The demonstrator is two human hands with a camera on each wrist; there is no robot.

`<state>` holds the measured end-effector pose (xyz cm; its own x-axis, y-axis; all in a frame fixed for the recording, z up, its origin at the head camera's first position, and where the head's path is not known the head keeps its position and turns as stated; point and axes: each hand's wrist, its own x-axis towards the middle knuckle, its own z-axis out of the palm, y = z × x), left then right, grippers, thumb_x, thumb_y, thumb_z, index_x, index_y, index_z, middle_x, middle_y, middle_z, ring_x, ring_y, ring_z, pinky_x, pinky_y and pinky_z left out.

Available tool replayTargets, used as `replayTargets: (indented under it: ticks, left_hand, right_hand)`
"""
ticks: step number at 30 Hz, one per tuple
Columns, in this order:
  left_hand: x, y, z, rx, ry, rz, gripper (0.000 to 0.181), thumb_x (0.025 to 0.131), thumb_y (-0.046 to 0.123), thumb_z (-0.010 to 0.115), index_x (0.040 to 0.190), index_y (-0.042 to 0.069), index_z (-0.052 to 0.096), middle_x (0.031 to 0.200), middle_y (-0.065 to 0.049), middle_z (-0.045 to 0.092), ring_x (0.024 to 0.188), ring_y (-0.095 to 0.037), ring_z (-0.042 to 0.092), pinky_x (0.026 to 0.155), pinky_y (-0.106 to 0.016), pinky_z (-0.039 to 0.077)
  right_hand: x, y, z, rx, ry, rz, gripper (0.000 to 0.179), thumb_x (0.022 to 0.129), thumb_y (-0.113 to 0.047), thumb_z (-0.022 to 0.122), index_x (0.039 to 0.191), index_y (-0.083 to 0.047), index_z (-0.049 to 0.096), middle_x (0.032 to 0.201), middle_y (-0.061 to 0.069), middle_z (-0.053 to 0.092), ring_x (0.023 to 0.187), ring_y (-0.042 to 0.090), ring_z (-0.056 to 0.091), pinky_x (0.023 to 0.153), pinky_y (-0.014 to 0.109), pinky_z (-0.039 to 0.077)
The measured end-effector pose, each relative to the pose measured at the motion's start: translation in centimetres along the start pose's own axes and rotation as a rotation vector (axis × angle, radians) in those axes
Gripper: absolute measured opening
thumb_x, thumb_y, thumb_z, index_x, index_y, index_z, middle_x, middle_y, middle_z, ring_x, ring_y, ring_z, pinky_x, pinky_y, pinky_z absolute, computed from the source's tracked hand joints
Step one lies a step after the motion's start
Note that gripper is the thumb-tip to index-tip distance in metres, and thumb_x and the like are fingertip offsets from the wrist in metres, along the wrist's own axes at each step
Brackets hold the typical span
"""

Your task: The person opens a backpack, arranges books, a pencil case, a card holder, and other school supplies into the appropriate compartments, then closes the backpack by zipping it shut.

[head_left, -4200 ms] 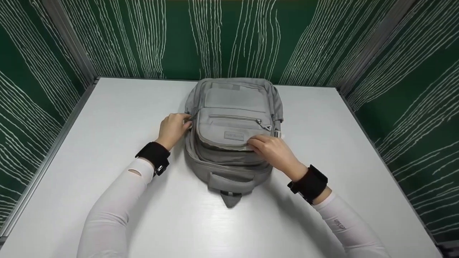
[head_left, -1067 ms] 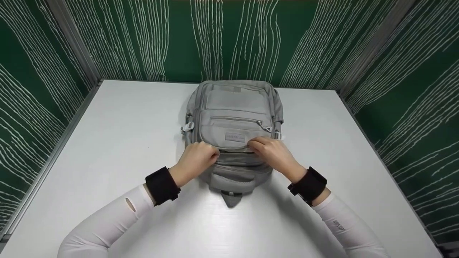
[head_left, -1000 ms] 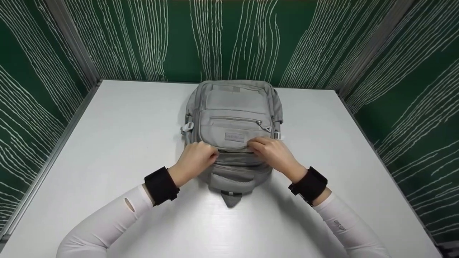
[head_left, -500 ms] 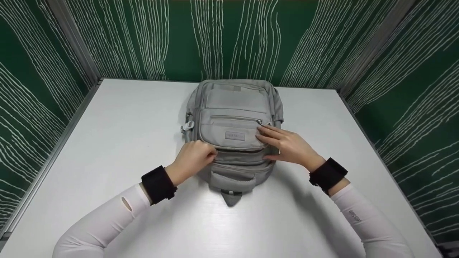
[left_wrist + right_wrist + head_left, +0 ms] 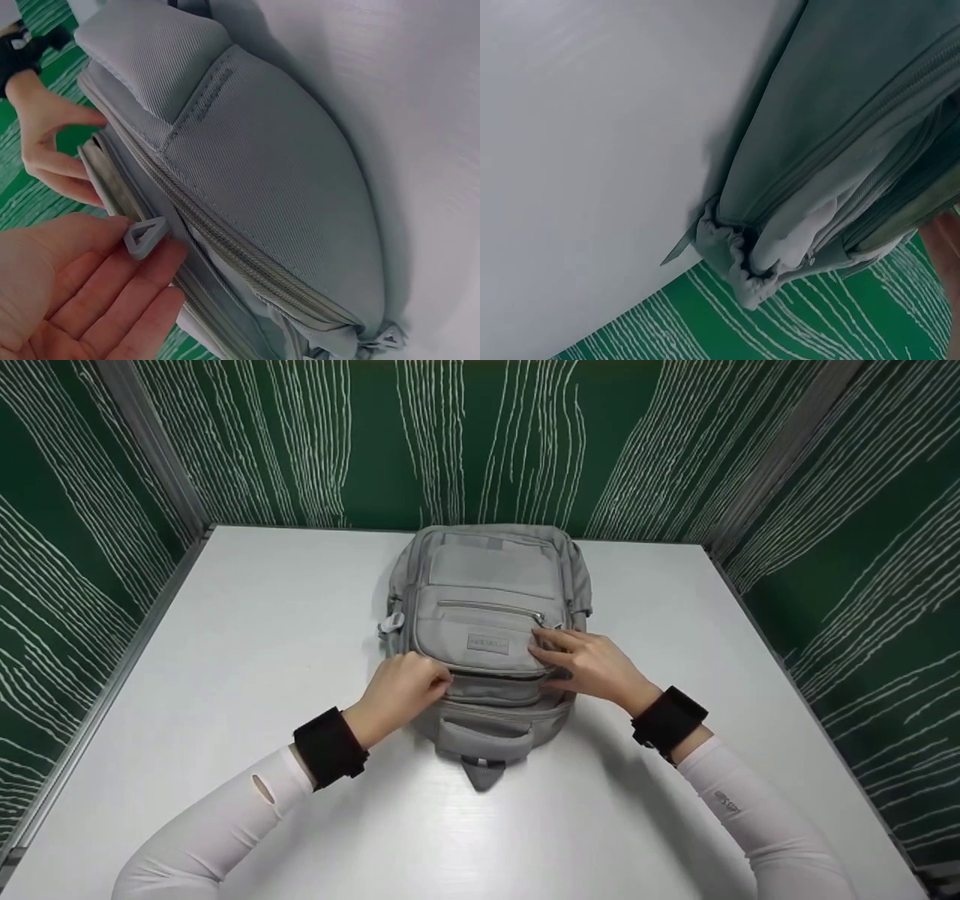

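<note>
A grey backpack (image 5: 491, 566) lies on its back on the white table, its carry handle (image 5: 486, 741) toward me. My left hand (image 5: 405, 690) is at the front pocket's near edge; the left wrist view shows its thumb and fingers pinching a triangular zipper pull (image 5: 145, 238). Beside the label patch (image 5: 487, 643), my right hand (image 5: 600, 667) rests fingertips on the front pocket, with its thumb lower, across the pocket's partly unzipped mouth (image 5: 499, 675). Only a sliver of the right hand appears in the right wrist view.
White table (image 5: 247, 607) surrounds the backpack on all sides. Green panels (image 5: 375, 442) with white streaks stand behind and at both sides, framed by grey posts. A white side buckle (image 5: 391, 622) sits at the backpack's left; a second zipper pull (image 5: 390, 339) hangs near the table.
My left hand has come from the backpack's left side to the pocket's near edge. My right hand has let go of the pocket edge and now lies spread on the pocket.
</note>
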<state>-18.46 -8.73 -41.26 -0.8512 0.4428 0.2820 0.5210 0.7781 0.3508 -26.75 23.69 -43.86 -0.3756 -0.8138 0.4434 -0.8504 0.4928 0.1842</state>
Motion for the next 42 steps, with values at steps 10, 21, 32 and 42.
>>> replayTargets:
  ticks: [10, 21, 32, 42]
  left_hand:
    - [-0.1, -0.3, -0.1, 0.004, 0.032, -0.031, 0.012, 0.089, 0.002, 0.07, 0.084, 0.006, 0.079, 0.08, -0.005, 0.078, 0.07, -0.021, 0.072, 0.066, -0.039, 0.061]
    - [-0.3, 0.1, -0.3, 0.034, 0.102, 0.016, 0.015, 0.087, 0.0, 0.07, 0.073, 0.006, 0.073, 0.063, -0.003, 0.064, 0.057, -0.011, 0.043, 0.052, -0.034, 0.049]
    - [-0.4, 0.3, 0.0, 0.032, 0.087, 0.024, 0.012, 0.09, 0.004, 0.071, 0.079, 0.006, 0.076, 0.071, -0.004, 0.073, 0.062, -0.018, 0.066, 0.057, -0.038, 0.057]
    - [-0.5, 0.1, 0.0, 0.007, 0.09, 0.018, 0.018, 0.088, 0.002, 0.07, 0.072, 0.01, 0.07, 0.066, 0.002, 0.062, 0.059, -0.008, 0.049, 0.055, -0.033, 0.052]
  right_hand:
    - [1.7, -3.7, 0.8, -0.086, 0.047, 0.066, 0.059, 0.073, -0.044, 0.089, 0.121, -0.011, 0.076, 0.127, 0.017, 0.073, 0.1, 0.034, 0.074, 0.072, 0.043, 0.064]
    - [5.1, -8.7, 1.4, -0.338, 0.004, 0.14, 0.064, 0.074, -0.055, 0.086, 0.121, -0.013, 0.076, 0.121, 0.015, 0.075, 0.093, 0.028, 0.074, 0.059, 0.036, 0.063]
    - [6.7, -10.1, 1.6, -0.267, 0.019, 0.214, 0.061, 0.074, -0.048, 0.087, 0.119, -0.009, 0.076, 0.121, 0.017, 0.074, 0.097, 0.03, 0.074, 0.067, 0.037, 0.065]
    - [4.6, -3.0, -1.2, 0.082, -0.096, 0.144, 0.066, 0.079, -0.015, 0.087, 0.14, -0.012, 0.063, 0.149, 0.015, 0.059, 0.135, 0.038, 0.057, 0.113, 0.056, 0.048]
